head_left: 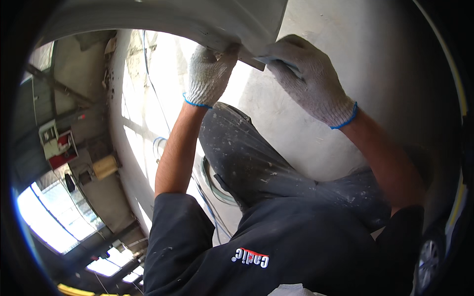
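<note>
A grey, curved panel like a piece of car bodywork [197,19] spans the top of the view. At its lower edge, next to a protruding corner, my left hand [212,71] is closed on the rim, its fingertips partly hidden. Just right of that corner my right hand [308,81] pinches a thin, folded grey-blue sheet [276,61] against the panel's edge. The sheet's exact kind cannot be made out. White knit gloves with blue cuffs cover both hands.
My bent leg in paint-flecked dark trousers [252,143] is below the hands. Hoses or cables [210,197] lie on the pale, sunlit floor [306,143] to the left. A red-and-white box [61,145] is by the far-left wall. A car wheel [429,261] shows at lower right.
</note>
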Demonstrator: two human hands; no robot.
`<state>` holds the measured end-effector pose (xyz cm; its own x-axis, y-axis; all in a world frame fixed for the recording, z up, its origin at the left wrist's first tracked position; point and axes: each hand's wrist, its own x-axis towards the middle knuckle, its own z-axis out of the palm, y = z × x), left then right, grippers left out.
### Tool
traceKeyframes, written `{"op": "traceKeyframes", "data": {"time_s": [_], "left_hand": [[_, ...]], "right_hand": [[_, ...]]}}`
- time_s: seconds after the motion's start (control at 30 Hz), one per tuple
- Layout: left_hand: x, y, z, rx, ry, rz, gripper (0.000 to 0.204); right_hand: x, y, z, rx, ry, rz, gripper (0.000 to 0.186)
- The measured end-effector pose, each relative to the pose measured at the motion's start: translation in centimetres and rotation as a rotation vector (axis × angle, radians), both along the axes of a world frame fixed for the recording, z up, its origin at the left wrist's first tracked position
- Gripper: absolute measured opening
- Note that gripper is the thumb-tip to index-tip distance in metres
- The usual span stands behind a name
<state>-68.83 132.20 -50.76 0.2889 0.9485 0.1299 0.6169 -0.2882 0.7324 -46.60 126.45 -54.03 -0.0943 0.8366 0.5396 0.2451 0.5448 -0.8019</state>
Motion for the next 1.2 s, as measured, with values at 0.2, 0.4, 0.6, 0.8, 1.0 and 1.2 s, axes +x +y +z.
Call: {"op": "traceKeyframes", "data": {"time_s": [0.2,0.4,0.6,0.8,1.0,1.2], "left_hand": [[2.7,-3.2,-0.2,0.011,0.023,-0.176,0.016],[1.6,-3.4,-0.5,-0.287,-0.374,-0.255,0.035],[1.1,-2.5,8.5,-0.148,-0.013,-0.389,0.068],[3.6,1.1,17.6,0.090,0.046,-0.312,0.025],[5.2,0.3,18.7,-0.006,0.237,-0.293,0.025],[4.3,0.7,17.9,0.013,0.195,-0.327,0.023]], "right_hand": [[-3.4,-3.5,3.5,0.023,0.235,-0.337,0.018],[-7.9,-3.1,2.2,0.099,0.255,-0.638,0.019],[-8.3,-2.7,1.8,0.028,0.428,-0.614,0.015],[-7.2,-1.9,5.6,0.232,0.448,-0.687,0.013],[-7.4,-1.8,3.5,0.206,0.439,-0.727,0.013],[-7.5,-2.1,3.0,0.193,0.389,-0.707,0.015]]}}
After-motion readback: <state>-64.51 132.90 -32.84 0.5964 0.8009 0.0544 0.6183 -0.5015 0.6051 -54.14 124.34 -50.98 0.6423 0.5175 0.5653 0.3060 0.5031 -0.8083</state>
